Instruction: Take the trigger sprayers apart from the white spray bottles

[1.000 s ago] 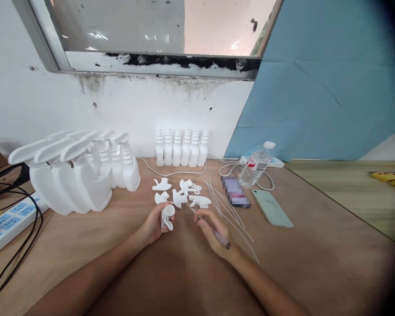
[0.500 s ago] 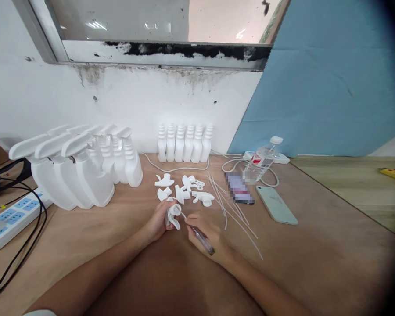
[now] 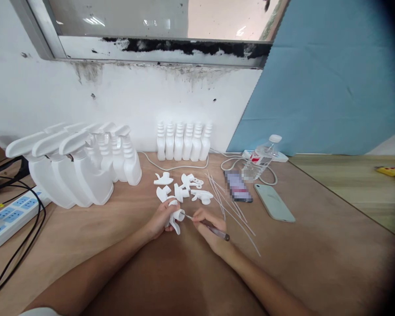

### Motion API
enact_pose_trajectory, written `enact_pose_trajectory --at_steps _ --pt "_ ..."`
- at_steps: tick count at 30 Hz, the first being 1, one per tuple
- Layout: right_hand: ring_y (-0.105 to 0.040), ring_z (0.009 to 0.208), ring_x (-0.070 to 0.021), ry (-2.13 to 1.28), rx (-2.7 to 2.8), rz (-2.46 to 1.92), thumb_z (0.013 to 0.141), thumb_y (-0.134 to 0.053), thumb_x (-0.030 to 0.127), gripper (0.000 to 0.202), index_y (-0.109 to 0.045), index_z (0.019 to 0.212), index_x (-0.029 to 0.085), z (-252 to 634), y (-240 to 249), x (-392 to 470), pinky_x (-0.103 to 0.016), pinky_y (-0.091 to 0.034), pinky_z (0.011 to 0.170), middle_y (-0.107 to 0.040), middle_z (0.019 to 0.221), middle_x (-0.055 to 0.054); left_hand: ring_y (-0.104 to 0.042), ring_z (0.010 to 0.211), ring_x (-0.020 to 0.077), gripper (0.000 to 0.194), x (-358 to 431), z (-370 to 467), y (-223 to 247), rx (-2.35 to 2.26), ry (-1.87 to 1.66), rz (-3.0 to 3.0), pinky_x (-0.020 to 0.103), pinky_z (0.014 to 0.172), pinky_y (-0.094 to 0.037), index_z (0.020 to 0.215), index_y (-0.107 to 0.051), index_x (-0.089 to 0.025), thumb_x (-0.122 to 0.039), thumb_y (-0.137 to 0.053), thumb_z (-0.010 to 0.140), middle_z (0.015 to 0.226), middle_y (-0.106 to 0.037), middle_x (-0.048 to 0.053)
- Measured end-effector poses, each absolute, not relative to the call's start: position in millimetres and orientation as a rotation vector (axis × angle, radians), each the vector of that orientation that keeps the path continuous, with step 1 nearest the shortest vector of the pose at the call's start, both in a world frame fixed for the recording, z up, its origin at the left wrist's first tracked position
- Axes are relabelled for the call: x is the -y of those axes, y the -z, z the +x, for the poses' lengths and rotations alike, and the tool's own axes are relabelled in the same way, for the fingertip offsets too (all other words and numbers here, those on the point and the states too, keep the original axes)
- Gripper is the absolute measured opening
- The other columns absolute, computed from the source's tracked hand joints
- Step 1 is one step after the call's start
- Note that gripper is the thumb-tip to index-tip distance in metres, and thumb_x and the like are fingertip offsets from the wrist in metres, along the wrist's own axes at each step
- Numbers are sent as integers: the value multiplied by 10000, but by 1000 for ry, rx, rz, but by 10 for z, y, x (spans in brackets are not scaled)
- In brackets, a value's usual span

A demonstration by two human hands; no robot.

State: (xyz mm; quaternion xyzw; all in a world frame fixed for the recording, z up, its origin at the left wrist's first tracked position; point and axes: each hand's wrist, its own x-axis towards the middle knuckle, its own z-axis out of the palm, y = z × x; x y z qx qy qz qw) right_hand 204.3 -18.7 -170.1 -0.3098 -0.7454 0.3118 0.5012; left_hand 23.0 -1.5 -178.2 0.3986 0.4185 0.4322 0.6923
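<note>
Your counter (image 3: 296,259) looks like smooth wood; the spray head (image 3: 177,215) you hold is smooth plastic, the water bottle (image 3: 259,161) clear glossy plastic, the hanging sheet (image 3: 322,87) matt cloth.

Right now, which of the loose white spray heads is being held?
The spray head in the left hand, its round collar turned toward the pen-like tool in the right hand. The other loose heads lie on the table beyond.
</note>
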Motion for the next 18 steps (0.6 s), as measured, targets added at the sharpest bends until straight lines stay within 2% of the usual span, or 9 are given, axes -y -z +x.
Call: enact_pose_trajectory --at_steps 6,13,18 --pt "-464 576 -118 -658 1906 -727 749 -492 104 134 -541 665 196 2023 1675 232 -262 -361 567 -501 633 14 -353 278 49 257 31 241 1783 -970 -919 969 140 251 -204 803 -454 -197 -386 -606 717 528 -537 -38" --pt "-427 501 -95 -1202 1541 -827 744 -493 150 95 -498 661 194 1973 1670 199 -223 -317 481 -460 585 48 -323 309 41 241 22 218 1772 -933 -946 928 133 258 -188 771 -461 -186 -356 -611 691 513 -482 -47" --pt "-460 535 -95 -1217 1598 -863 789 -524 199 86 -511 705 188 1986 1714 180 -230 -351 520 -501 642 35 -351 328 49 264 29 199 1733 -922 -938 917 124 267 -178 777 -463 -182 -368 -621 676 514 -478 -46"
